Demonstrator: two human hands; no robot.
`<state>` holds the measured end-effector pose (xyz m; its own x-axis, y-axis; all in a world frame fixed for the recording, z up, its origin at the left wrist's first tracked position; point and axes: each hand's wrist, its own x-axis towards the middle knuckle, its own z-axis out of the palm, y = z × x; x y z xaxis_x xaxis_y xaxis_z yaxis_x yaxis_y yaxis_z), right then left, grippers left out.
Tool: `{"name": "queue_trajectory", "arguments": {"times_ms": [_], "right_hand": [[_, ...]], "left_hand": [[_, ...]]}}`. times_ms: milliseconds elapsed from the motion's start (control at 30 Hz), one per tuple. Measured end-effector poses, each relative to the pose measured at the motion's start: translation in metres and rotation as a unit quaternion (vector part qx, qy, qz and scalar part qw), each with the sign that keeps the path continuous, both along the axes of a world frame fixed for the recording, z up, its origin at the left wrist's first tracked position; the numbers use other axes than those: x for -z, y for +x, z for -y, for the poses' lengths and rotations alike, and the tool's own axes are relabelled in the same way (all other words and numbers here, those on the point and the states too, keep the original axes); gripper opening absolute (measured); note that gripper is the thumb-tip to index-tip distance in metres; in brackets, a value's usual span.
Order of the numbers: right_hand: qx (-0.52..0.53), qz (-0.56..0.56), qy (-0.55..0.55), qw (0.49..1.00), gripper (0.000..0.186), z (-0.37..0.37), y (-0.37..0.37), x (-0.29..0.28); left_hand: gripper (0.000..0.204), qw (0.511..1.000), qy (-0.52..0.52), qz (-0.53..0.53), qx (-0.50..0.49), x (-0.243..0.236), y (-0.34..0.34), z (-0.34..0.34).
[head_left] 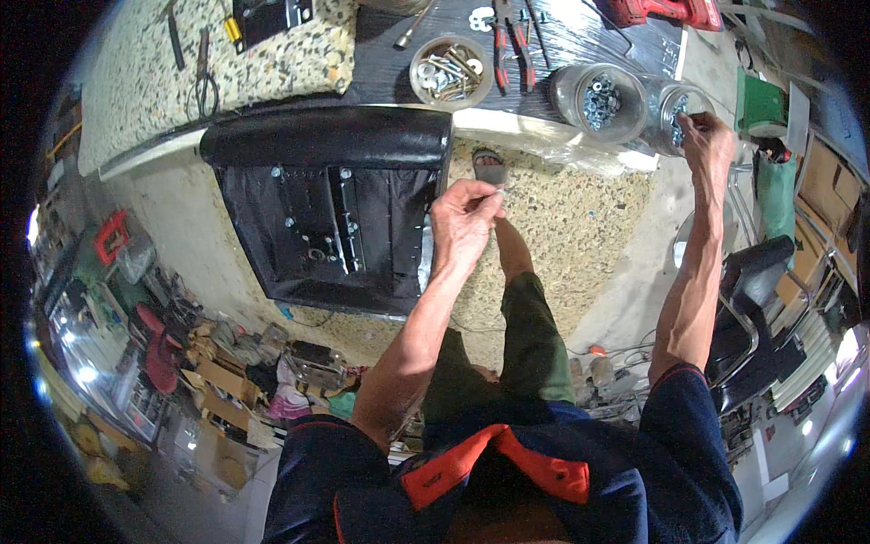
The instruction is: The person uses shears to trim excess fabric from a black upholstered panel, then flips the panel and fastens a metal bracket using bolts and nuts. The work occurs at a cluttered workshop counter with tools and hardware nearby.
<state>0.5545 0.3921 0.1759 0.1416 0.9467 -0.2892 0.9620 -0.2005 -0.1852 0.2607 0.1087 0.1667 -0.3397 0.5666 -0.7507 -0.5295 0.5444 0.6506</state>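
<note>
My left hand [462,222] is held up beside the black padded seat [331,140], thumb and fingertips pinched together. Something small and pale shows at the fingertips, too small to name. My right hand [710,140] reaches over the mouth of the right clear jar [654,100], its fingers bent down toward the small metal hardware [678,122] inside. Whether those fingers grip a piece is hidden. The left clear jar [562,91] lies beside it with several metal nuts [600,102]. On the seat's dark underside are metal rods [344,222] and several bolt heads.
A round tub of bolts and washers [450,74] stands on the black-wrapped bench. Behind it lie red-handled pliers [517,59], white washers [480,18] and a red power tool [666,11]. Scissors [207,86] rest on the speckled foam at left. A black chair [757,308] stands at right.
</note>
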Motion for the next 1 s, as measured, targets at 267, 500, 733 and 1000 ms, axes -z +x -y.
{"name": "queue_trajectory", "arguments": {"times_ms": [267, 500, 733, 1000], "right_hand": [[0.002, -0.403, -0.07, 0.913, 0.022, 0.096, -0.084, -0.059], [0.016, -0.476, -0.186, 0.859, 0.015, 0.195, -0.17, -0.049], [-0.035, -0.478, -0.029, 0.877, 0.017, 0.208, -0.178, -0.044], [-0.257, -0.385, 0.113, 0.879, 0.023, 0.195, -0.154, -0.046]], "left_hand": [[0.015, 0.986, 0.011, 0.151, -0.064, -0.011, 0.014, 0.003], [0.013, 0.963, 0.015, 0.221, -0.157, -0.016, 0.014, 0.007], [0.011, 0.957, 0.003, 0.238, -0.168, -0.021, 0.009, 0.003], [0.015, 0.944, 0.008, 0.317, -0.089, -0.019, 0.009, -0.012]]}}
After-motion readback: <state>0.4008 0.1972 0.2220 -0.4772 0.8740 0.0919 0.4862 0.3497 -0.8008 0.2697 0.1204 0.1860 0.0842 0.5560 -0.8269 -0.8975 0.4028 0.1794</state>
